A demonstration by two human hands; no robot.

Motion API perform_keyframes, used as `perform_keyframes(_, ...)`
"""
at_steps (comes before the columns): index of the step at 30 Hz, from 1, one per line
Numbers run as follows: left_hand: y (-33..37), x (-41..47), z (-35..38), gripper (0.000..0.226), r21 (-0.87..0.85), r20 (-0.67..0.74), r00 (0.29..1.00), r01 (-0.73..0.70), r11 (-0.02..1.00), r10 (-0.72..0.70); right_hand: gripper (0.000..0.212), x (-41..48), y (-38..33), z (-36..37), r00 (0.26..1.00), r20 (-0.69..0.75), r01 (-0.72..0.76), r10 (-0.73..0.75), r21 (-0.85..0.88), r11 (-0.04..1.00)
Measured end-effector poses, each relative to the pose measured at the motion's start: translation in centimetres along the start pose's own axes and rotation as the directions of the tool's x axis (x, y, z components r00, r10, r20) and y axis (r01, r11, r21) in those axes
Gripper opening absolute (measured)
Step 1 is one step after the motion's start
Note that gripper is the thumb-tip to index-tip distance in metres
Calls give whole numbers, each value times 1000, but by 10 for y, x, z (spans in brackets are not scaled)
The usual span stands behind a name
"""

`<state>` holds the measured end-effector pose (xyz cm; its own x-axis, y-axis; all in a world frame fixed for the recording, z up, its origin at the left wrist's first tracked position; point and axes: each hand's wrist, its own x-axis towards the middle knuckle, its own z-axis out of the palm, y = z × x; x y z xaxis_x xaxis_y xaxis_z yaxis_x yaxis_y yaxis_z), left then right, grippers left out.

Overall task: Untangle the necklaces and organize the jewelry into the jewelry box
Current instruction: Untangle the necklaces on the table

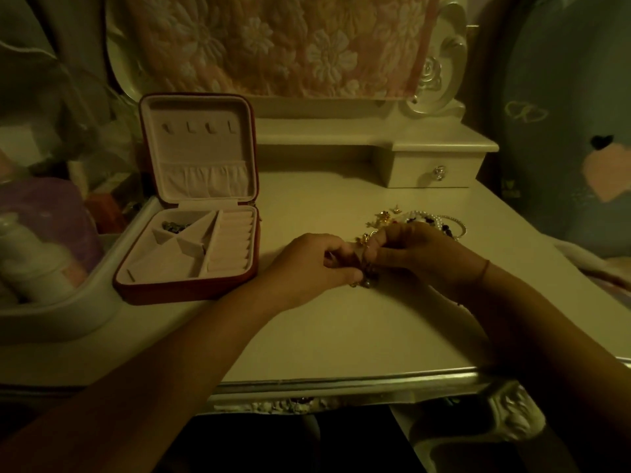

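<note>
A red jewelry box (184, 291) with a pink lining stands open on the left of the cream dressing table (341, 329). One small dark piece (174, 226) lies in its back left compartment. A tangle of gold pieces, pearls and dark beads (420, 221) lies right of centre. My left hand (307, 264) and my right hand (416, 257) meet just in front of that pile. Both pinch a dark beaded chain with gold charms (367, 268), which hangs between the fingertips down to the tabletop.
A small drawer unit (433, 169) with a glass knob sits at the back right, under a carved mirror frame (440, 70) draped in floral cloth. A white bottle (30, 264) stands off the table's left edge. Bedding lies to the right.
</note>
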<state>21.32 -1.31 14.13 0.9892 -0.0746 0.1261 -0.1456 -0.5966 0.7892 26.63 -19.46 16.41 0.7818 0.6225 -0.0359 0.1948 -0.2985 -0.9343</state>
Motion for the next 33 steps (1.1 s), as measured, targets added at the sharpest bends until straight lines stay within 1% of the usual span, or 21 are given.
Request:
perform_keyframes(2, -2, 0, 2, 18, -69, -49, 999, -1, 998, -3, 12, -2, 4, -1, 1000, 12, 10, -12, 156, 988)
perform_keyframes(4, -3, 2, 1, 15, -173, -84, 996, 10, 985, -25, 16, -3, 8, -2, 998, 37, 44, -56, 256, 966)
perform_keyframes(5, -2, 1, -1, 12, -245, -74, 997, 19, 969, -38, 22, -2, 8, -3, 996, 43, 59, -76, 297, 953)
perform_keyframes(6, 0, 1, -3, 13, -320, -43, 998, 29, 947, -45, 30, -1, 8, -3, 994, 46, 75, -96, 339, 938)
perform_keyframes(8, 4, -1, -5, 24, -459, 62, 997, 63, 886, -38, 42, 1, 6, -3, 991, 42, 97, -125, 407, 908)
perform_keyframes(10, 8, -3, -4, 38, -558, 136, 991, 89, 825, -15, 38, 3, 1, -1, 990, 24, 114, -137, 423, 899)
perform_keyframes(11, 10, -3, -5, 41, -579, 150, 989, 94, 810, -7, 32, 4, -2, 1, 991, 2, 119, -132, 427, 896)
perform_keyframes(12, 11, -4, -6, 38, -588, 154, 988, 96, 803, -6, 24, 4, -5, 2, 992, -22, 122, -125, 434, 893)
perform_keyframes(15, 12, -5, -9, 18, -565, 114, 993, 79, 822, -17, 13, 6, -13, 3, 992, -69, 123, -102, 491, 863)
perform_keyframes(18, 9, -4, -11, 12, -578, 35, 998, 66, 814, -56, 16, 5, -14, -2, 991, -121, 117, -60, 547, 829)
perform_keyframes(22, 5, -1, -16, 18, -635, -43, 996, 36, 771, -81, 17, -1, -8, -9, 985, -168, 90, 27, 647, 757)
perform_keyframes(24, 4, -1, -18, 21, -644, -69, 994, 23, 764, -89, 15, -4, -5, -12, 983, -181, 92, 38, 655, 750)
perform_keyframes(26, 5, -1, -19, 23, -656, -100, 991, -1, 755, -85, 12, -7, -4, -13, 980, -198, 121, 22, 679, 724)
perform_keyframes(28, 5, -1, -21, 25, -680, -122, 989, -22, 733, -83, 12, -9, -3, -16, 972, -233, 174, 2, 729, 663)
perform_keyframes(31, 5, -1, -22, 24, -724, -133, 987, -36, 689, -88, 18, -11, -4, -18, 955, -296, 256, -26, 777, 576)
perform_keyframes(33, 6, -1, -22, 24, -750, -133, 988, -48, 659, -81, 20, -12, -4, -20, 944, -326, 300, -51, 785, 542)
